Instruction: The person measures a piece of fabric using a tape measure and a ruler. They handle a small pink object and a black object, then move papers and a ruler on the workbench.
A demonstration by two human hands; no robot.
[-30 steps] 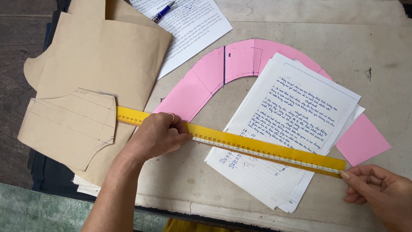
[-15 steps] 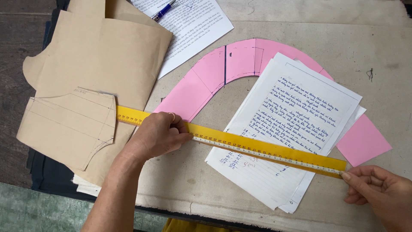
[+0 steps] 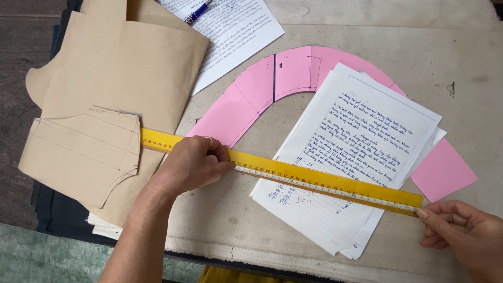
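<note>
Only the head view here. The left hand (image 3: pixel 191 165) was pressed flat on a long yellow ruler (image 3: pixel 293 175) — palm down, fingers spread over it, not clenched, pinning it rather than grasping. The right hand (image 3: pixel 463 236) sat near the surface's (image 3: pixel 471 63) right front corner, grip loosely curled, one fingertip touching the ruler's far end. The ruler ran slantwise across the front half of the surface, over a brown paper pattern piece (image 3: pixel 84 152), the foot of a pink curved pattern (image 3: pixel 293 73) and some handwritten sheets (image 3: pixel 361 141). It looked thin, stiff and light, probably slippery on paper — so I'd guess pressing down mid-length and steadying an end was the way to hold it. Bright yellow, dark markings along one edge.
</note>
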